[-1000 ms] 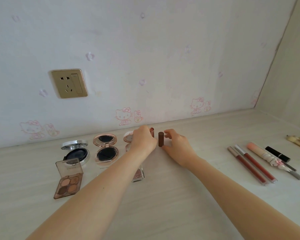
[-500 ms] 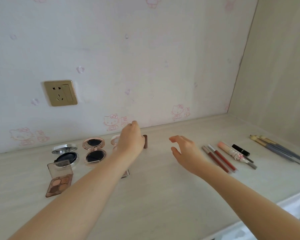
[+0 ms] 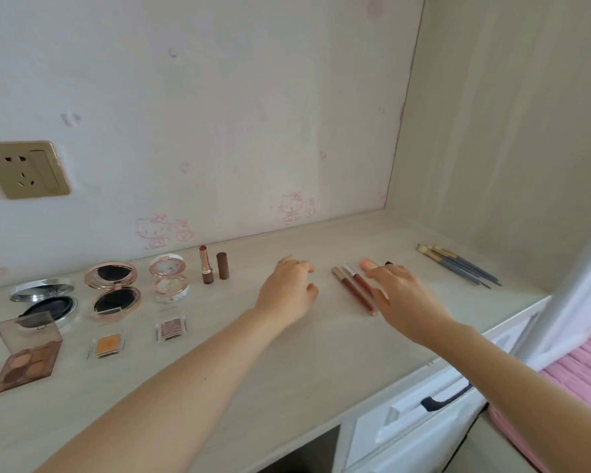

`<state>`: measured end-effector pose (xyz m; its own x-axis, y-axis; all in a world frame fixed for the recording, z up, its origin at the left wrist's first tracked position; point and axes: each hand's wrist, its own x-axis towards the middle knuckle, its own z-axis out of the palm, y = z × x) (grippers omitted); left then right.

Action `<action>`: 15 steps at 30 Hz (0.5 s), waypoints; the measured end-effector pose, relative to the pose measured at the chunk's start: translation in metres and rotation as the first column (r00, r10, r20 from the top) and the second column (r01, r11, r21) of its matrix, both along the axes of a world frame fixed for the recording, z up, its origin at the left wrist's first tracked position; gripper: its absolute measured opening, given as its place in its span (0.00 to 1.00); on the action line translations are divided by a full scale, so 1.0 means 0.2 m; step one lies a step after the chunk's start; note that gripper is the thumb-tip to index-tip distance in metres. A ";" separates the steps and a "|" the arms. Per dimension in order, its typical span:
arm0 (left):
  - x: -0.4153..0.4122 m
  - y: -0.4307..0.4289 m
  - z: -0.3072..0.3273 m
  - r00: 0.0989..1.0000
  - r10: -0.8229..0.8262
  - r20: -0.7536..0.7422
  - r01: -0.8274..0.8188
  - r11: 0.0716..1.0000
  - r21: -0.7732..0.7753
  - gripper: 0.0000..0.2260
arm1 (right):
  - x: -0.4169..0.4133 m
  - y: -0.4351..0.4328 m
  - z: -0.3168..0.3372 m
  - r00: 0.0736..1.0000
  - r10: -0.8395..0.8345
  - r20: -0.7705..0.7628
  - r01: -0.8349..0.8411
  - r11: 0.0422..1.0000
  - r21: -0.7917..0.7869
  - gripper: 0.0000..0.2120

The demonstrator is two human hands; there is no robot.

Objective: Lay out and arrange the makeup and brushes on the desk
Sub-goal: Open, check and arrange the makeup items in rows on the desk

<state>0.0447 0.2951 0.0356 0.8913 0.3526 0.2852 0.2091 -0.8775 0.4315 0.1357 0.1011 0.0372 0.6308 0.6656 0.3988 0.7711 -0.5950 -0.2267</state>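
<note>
A: The pale wood-grain desk (image 3: 287,370) runs along a wall papered with faint pink cartoon cats, with a gold wall socket (image 3: 24,170) at the far left. How much looks sorted?

B: The left part reads as done, I'd say. A silver round compact (image 3: 45,300), a rose-gold round compact (image 3: 113,288) and a small floral round compact (image 3: 169,279) stand open in a row at the back. In front of them lie a brown four-pan eyeshadow palette (image 3: 26,356), an orange single eyeshadow pan (image 3: 107,345) and a mauve glitter eyeshadow pan (image 3: 171,328). Just right of the floral one, an uncapped rose-gold lipstick (image 3: 206,265) stands upright, its brown cylindrical cap (image 3: 222,266) beside it, not touching.

A: And what's left?

B: The right-hand group, I judge. Two slim dark-red lip gloss tubes (image 3: 355,291) lie side by side, a peach-coloured tube (image 3: 367,264) is half hidden behind the right hand (image 3: 403,298), and a bundle of grey-handled brushes (image 3: 458,266) lies near the corner, well apart from the rest.

A: Where are the hands?

B: Both hold nothing. The left hand (image 3: 287,291) hovers between the brown cap and the gloss tubes, fingers loosely curled. The right hand is spread and relaxed, just right of the gloss tubes and over the peach tube. I cannot tell whether it touches either.
</note>
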 end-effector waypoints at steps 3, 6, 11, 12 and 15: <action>0.13 -0.09 -0.03 0.998 -0.057 0.009 0.058 0.995 -0.077 0.16 | 0.13 -0.11 0.00 0.998 -0.055 -0.012 0.055 0.998 0.001 0.13; 0.25 -0.20 -0.03 0.994 -0.096 0.046 0.101 0.987 -0.125 0.14 | 0.25 -0.18 0.01 0.987 -0.144 -0.066 0.141 0.989 -0.042 0.14; 0.40 -0.34 0.00 0.982 -0.169 0.086 0.189 0.887 -0.422 0.12 | 0.42 -0.24 0.00 0.968 -0.218 -0.122 0.211 0.975 -0.070 0.15; 0.44 -0.36 0.00 0.983 -0.164 0.077 0.182 0.888 -0.421 0.13 | 0.45 -0.23 -0.01 0.966 -0.225 -0.130 0.217 0.973 -0.076 0.15; 0.60 -0.36 -0.05 0.990 -0.140 0.013 0.138 0.947 -0.291 0.17 | 0.50 -0.21 -0.03 0.959 -0.239 -0.155 0.228 0.970 -0.083 0.14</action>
